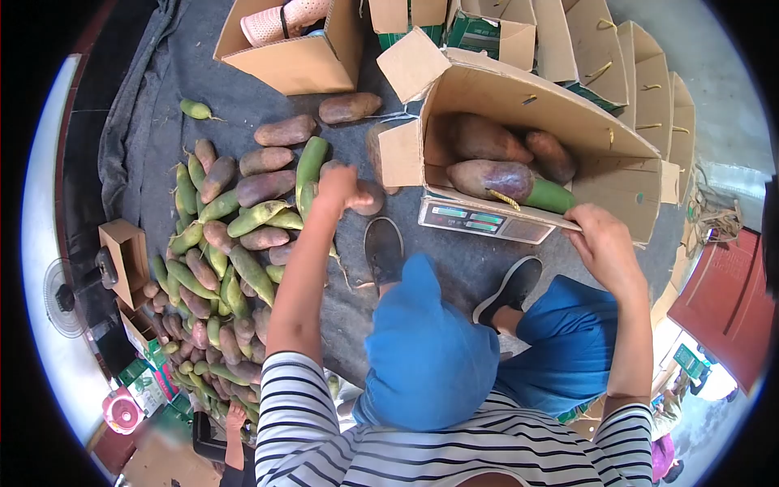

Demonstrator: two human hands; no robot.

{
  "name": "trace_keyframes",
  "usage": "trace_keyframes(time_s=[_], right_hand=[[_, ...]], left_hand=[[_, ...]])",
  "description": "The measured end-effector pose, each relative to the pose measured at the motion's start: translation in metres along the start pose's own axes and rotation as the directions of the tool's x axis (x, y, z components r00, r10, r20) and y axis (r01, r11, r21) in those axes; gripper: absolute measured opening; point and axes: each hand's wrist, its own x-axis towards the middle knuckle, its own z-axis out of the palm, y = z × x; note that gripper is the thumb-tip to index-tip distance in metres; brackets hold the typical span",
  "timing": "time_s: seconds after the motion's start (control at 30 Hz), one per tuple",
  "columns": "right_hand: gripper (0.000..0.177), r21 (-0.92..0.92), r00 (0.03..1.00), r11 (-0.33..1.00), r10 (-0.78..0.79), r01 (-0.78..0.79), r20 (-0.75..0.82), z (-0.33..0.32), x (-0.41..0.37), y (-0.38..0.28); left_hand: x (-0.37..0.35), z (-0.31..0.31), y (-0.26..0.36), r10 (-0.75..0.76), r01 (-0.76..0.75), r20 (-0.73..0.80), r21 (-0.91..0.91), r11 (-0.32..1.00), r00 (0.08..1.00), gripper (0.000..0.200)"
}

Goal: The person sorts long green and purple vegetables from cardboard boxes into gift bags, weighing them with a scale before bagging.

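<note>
My left hand (342, 188) is closed around a purplish-brown root (369, 200), whose ends show on either side of my fingers. Close by lie a long green radish (312, 162) and a loose purplish-brown root (285, 131). The fingers of my right hand (599, 242) grip the near rim of a cardboard box (560, 97), with the thumb over the edge. Inside that box are several large purplish-brown roots (491, 138) and a green-ended one (550, 196). The box rests on a scale (487, 223) with a lit display.
A big heap of green and purplish-brown roots (219, 280) covers the dark cloth (182, 85) to my left. More open boxes (584, 40) stand behind. Another box (300, 73) holds a pink item. My shoes (384, 247) are near the scale. Another person's hand (235, 418) reaches into the heap's lower end.
</note>
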Motion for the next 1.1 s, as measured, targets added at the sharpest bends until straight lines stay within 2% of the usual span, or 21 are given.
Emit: trace_keyframes(time_s=[0.03,0.13,0.23,0.27,0.33,0.4,0.47,0.53,0.57,0.6,0.63,0.67,0.7,0.73,0.8,0.83,0.9,0.93,0.97,1.03,1.1], right_hand=[[0.016,0.008,1.0,1.0,0.003,-0.003,0.005,-0.002,-0.001,-0.001],[0.016,-0.009,1.0,1.0,-0.012,0.012,-0.008,0.0,-0.002,0.002],[0.016,0.003,1.0,1.0,-0.021,0.021,-0.009,0.0,-0.005,0.003],[0.016,-0.004,0.999,1.0,-0.03,0.03,-0.016,0.0,-0.005,0.004],[0.016,-0.019,0.999,1.0,-0.022,0.022,-0.025,0.0,-0.008,0.004],[0.016,-0.044,0.999,0.998,-0.037,0.036,-0.03,0.003,-0.01,0.008],[0.016,-0.057,0.998,0.997,-0.045,0.043,-0.048,0.006,-0.012,0.011],[0.016,-0.069,0.995,0.996,-0.063,0.058,-0.072,0.007,-0.012,0.012],[0.016,-0.071,0.995,0.996,-0.06,0.055,-0.073,0.008,-0.012,0.013],[0.016,-0.075,0.995,0.996,-0.06,0.054,-0.074,0.01,-0.011,0.013],[0.015,-0.08,0.995,0.995,-0.063,0.057,-0.075,0.011,-0.012,0.015],[0.017,-0.078,0.995,0.995,-0.064,0.058,-0.072,0.014,-0.012,0.017],[0.018,-0.076,0.995,0.995,-0.068,0.063,-0.07,0.016,-0.012,0.019],[0.02,-0.076,0.995,0.995,-0.073,0.068,-0.07,0.017,-0.011,0.021],[0.02,-0.078,0.994,0.994,-0.088,0.082,-0.067,0.017,-0.011,0.024],[0.02,-0.077,0.993,0.993,-0.099,0.095,-0.057,0.017,-0.011,0.024],[0.02,-0.071,0.996,0.995,-0.08,0.077,-0.035,0.016,-0.009,0.024],[0.02,-0.066,0.997,0.995,-0.07,0.068,-0.023,0.016,-0.009,0.023],[0.018,-0.074,0.995,0.993,-0.091,0.089,-0.034,0.018,-0.01,0.022],[0.015,-0.093,0.991,0.99,-0.113,0.106,-0.07,0.018,-0.011,0.025],[0.016,-0.077,0.982,0.987,-0.152,0.143,-0.117,0.017,-0.012,0.027]], left_hand=[[-0.011,0.008,0.0,0.02,-0.019,0.036,-0.036,0.999,0.999,0.073],[-0.042,0.035,0.001,-0.018,0.016,-0.019,-0.091,0.996,1.0,0.074],[-0.058,0.09,-0.022,-0.06,-0.066,-0.349,-0.337,0.939,0.935,0.075],[-0.064,0.098,-0.025,-0.124,-0.043,-0.328,-0.458,0.888,0.936,0.074],[-0.07,0.134,-0.048,-0.21,-0.01,-0.199,-0.747,0.664,0.957,0.075],[-0.119,0.105,-0.025,-0.316,0.134,0.028,-0.938,0.32,0.948,0.072],[-0.159,0.09,-0.013,-0.319,0.075,0.026,-0.987,0.14,0.947,0.069],[-0.197,0.065,0.002,-0.36,-0.049,-0.082,-0.994,0.1,0.929,0.068],[-0.209,0.054,0.005,-0.332,-0.193,-0.219,-0.975,0.11,0.917,0.073],[-0.227,0.028,0.021,-0.333,-0.332,-0.381,-0.923,0.194,0.863,0.076],[-0.242,0.001,0.037,-0.297,-0.422,-0.467,-0.883,0.205,0.833,0.08],[-0.252,-0.026,0.053,-0.235,-0.514,-0.597,-0.791,0.33,0.767,0.086],[-0.258,-0.051,0.071,-0.184,-0.607,-0.726,-0.664,0.436,0.663,0.085],[-0.26,-0.073,0.085,-0.116,-0.665,-0.788,-0.58,0.471,0.605,0.081],[-0.258,-0.115,0.126,0.025,-0.766,-0.837,-0.488,0.418,0.547,0.077],[-0.248,-0.129,0.141,0.105,-0.797,-0.851,-0.428,0.426,0.514,0.077],[-0.226,-0.149,0.168,0.295,-0.779,-0.821,-0.259,0.571,0.489,0.076],[-0.218,-0.15,0.179,0.299,-0.73,-0.827,-0.181,0.66,0.476,0.074],[-0.222,-0.151,0.188,0.271,-0.681,-0.832,-0.163,0.714,0.484,0.074],[-0.215,-0.138,0.179,0.164,-0.688,-0.884,-0.212,0.694,0.438,0.067],[-0.212,-0.107,0.152,0.02,-0.629,-0.829,-0.408,0.662,0.559,0.058]])
